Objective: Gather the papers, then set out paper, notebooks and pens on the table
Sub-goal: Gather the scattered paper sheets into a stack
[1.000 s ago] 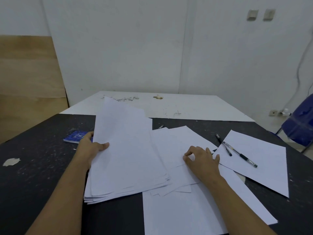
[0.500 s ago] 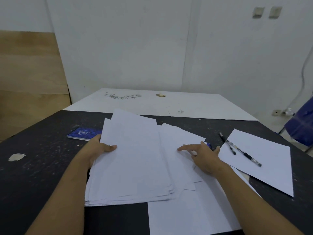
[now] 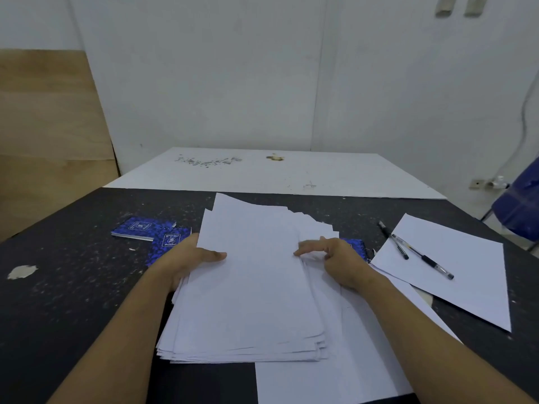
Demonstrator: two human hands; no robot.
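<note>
Gripped in my left hand (image 3: 186,258), the stack of papers (image 3: 248,287) is plain white paper, matt and smooth. The table (image 3: 73,301) is matt black, rough and pale-speckled, with a chipped patch (image 3: 22,271). The notebooks (image 3: 140,227) have blue marbled covers with a faint sheen. The pens (image 3: 422,257) have clear plastic barrels and black grips. The wood panel (image 3: 43,141) is bare and matt.

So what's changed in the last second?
The left hand lowered the stack flatter onto the table. The right hand swept the loose sheets in against it and now pinches its right edge. A second notebook shows at left. Unchanged: left hand's grip, two pens on the lone sheet.
</note>
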